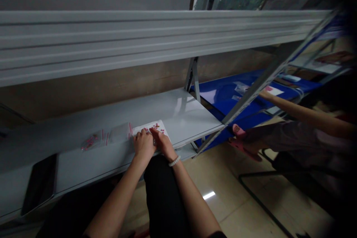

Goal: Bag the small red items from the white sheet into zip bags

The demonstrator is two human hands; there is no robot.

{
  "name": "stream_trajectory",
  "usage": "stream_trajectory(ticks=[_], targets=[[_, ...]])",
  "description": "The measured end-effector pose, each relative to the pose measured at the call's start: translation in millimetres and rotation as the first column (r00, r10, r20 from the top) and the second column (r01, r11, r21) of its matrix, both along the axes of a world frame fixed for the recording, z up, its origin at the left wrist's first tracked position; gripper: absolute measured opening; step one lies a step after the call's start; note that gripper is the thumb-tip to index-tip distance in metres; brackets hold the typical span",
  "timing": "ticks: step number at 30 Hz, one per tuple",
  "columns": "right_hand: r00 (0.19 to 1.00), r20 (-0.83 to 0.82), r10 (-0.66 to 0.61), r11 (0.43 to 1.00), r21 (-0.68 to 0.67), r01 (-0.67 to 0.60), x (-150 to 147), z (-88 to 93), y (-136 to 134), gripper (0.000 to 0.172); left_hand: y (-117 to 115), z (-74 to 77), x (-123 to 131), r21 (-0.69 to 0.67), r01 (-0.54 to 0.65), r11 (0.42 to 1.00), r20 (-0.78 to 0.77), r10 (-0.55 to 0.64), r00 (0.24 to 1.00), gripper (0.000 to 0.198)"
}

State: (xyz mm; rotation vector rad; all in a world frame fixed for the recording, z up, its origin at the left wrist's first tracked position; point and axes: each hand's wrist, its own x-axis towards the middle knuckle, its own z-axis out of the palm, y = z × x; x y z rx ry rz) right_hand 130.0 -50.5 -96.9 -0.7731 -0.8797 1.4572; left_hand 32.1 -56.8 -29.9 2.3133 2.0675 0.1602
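Observation:
My left hand rests over the near edge of a white sheet or shallow tray, its fingers curled down. Close against it, my right hand has its fingers pressed together, and a pale bracelet circles that wrist. A small clear glint shows between the hands, too dim to name; the fingertips are partly hidden. Several tiny red and pink pieces lie scattered on the white surface just beyond my fingers. Left of it lies a clear zip bag with a red seal line.
Another zip bag with red pieces lies farther left on the grey shelf table. A dark flat tablet-like thing sits at the front left edge. A metal upright stands right; beyond it a co-worker's arm reaches over a blue table.

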Motion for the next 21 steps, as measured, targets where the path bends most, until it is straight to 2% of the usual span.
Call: stream_trajectory(ticks=[8,21], targets=[[0.99,0.133,0.037,0.995,0.081,-0.049,3.4,-0.8,1.3,0.046,2.7,10.1,7.8,-0.048,0.01,0.999,-0.051,-0.012,0.999,0.031],[0.993,0.114,0.042,0.996,0.079,-0.052,5.0,-0.7,1.0,0.042,4.2,22.0,13.1,-0.083,0.03,0.996,-0.098,-0.038,0.994,0.03]])
